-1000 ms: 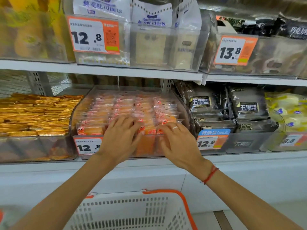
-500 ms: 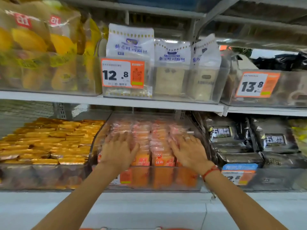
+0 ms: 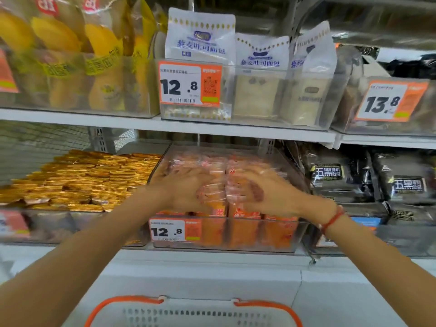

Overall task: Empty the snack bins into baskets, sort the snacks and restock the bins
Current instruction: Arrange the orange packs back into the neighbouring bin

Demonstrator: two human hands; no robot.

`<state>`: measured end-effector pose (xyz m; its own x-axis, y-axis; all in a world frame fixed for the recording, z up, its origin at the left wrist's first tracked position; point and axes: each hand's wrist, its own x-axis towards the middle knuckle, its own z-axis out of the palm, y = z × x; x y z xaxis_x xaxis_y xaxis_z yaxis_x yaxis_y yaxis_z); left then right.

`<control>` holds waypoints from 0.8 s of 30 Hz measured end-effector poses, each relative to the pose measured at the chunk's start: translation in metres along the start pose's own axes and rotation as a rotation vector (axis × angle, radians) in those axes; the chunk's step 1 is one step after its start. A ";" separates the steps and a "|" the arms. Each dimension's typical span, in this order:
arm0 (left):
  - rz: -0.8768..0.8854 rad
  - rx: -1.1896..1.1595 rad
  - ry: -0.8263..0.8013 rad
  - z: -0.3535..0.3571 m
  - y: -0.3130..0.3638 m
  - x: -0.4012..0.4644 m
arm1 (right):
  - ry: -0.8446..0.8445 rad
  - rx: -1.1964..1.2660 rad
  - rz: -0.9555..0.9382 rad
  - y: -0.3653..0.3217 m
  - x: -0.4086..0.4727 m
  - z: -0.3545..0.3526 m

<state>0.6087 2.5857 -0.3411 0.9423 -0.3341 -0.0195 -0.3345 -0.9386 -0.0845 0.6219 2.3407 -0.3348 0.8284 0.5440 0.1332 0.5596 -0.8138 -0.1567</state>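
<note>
A clear bin (image 3: 238,234) on the lower shelf holds several orange snack packets (image 3: 215,197) and carries a 12.8 price tag (image 3: 175,230). Both my hands are inside it, blurred by motion. My left hand (image 3: 186,190) and my right hand (image 3: 266,193) close in on a bunch of packets from either side, fingers curled round them. The packets between my palms stand a little above the rest. A red cord circles my right wrist. A white basket with an orange rim (image 3: 132,300) sits below, at the bottom edge of view.
Left of this bin lies a bin of gold-wrapped snacks (image 3: 77,178); to the right are black bread packs (image 3: 330,178). The shelf above (image 3: 212,129) carries white bread bags (image 3: 200,43), yellow bags (image 3: 70,55) and a 13.8 tag (image 3: 387,102), close over the bin.
My hands lay flat and apart on the packets; now they have drawn together and curled round a bunch. The view has tilted down, so the basket shows again.
</note>
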 end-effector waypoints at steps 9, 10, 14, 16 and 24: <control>0.017 -0.173 0.009 0.012 0.003 0.014 | -0.221 0.006 0.155 0.033 0.020 0.035; -0.004 -0.202 0.001 0.012 0.004 0.018 | -0.232 0.026 0.225 0.023 0.007 0.033; 0.024 -0.338 -0.093 -0.008 0.007 0.010 | -0.299 0.120 0.221 -0.010 -0.017 -0.033; 0.058 -0.215 -0.055 -0.018 -0.003 -0.006 | -0.223 0.149 0.047 -0.025 -0.031 -0.081; 0.048 0.030 0.223 0.034 -0.011 -0.039 | -0.055 -0.164 0.103 0.014 -0.041 0.005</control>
<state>0.5757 2.6121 -0.3736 0.8986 -0.3925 0.1959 -0.3756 -0.9192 -0.1187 0.5956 2.3083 -0.3476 0.8836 0.4629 0.0705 0.4643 -0.8857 -0.0042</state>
